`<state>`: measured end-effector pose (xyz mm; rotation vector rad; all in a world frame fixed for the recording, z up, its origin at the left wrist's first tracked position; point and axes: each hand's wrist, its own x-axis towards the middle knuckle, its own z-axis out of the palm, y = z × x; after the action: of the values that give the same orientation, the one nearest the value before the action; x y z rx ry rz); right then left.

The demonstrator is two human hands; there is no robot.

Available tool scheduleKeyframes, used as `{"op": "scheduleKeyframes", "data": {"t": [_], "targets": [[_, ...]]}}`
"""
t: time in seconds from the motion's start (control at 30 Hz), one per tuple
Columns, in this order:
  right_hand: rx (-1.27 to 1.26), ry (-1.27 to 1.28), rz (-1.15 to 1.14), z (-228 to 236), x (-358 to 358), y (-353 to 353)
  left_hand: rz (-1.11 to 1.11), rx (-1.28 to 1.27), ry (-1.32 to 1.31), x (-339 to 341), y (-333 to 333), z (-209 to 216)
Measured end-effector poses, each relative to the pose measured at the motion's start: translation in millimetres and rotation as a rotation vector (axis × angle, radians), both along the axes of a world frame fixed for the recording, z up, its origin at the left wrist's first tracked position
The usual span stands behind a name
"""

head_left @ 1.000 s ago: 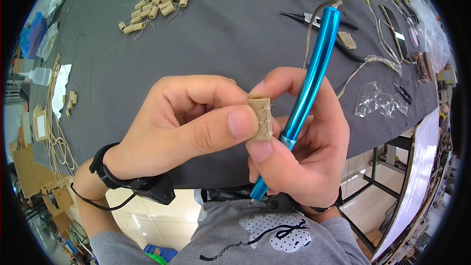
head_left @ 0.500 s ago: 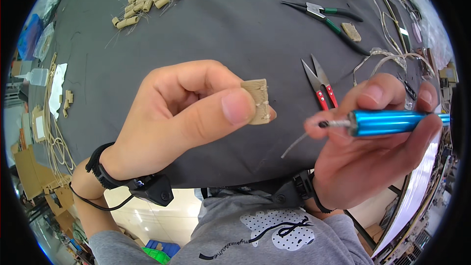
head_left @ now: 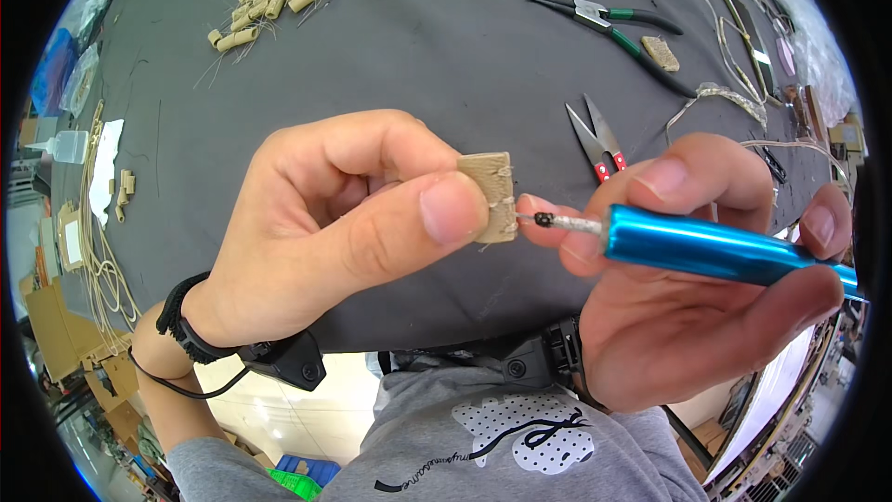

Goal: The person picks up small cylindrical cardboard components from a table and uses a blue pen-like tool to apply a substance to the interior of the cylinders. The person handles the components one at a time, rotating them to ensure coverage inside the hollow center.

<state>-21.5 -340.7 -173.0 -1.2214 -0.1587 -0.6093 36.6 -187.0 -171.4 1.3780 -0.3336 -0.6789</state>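
My left hand [head_left: 344,223] pinches a small tan rectangular block [head_left: 491,193] between thumb and fingers, held up above the dark table. Thin pale thread is wound around the block's right end. My right hand [head_left: 692,307] grips a shiny blue metal pen-shaped tool [head_left: 715,251], lying nearly level. Its silver tip with a dark point [head_left: 546,220] touches the block's right edge, and a fingertip of my right hand rests just below that tip.
A dark grey mat [head_left: 446,56] covers the table. On it lie red-handled snips [head_left: 595,139], green-handled pliers [head_left: 613,23], a pile of tan blocks [head_left: 274,0], another tan block [head_left: 662,53] and clear cords [head_left: 725,98]. A glue bottle [head_left: 56,146] and string coils [head_left: 98,260] lie left.
The blue tool swung from upright beside the block to nearly level, then its tip moved left until it met the block's right edge. My left hand kept holding the block.
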Motion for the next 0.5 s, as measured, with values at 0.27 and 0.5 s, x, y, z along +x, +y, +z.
{"op": "scheduleKeyframes", "data": {"t": [0.27,0.5], "targets": [[-0.077,-0.003,-0.072,0.0,2.6,5.7,0.008,0.023,0.007,-0.2,-0.4,2.0],[-0.051,0.063,-0.115,4.2,1.4,9.6,0.011,0.024,0.019,0.7,-0.5,2.4]]}}
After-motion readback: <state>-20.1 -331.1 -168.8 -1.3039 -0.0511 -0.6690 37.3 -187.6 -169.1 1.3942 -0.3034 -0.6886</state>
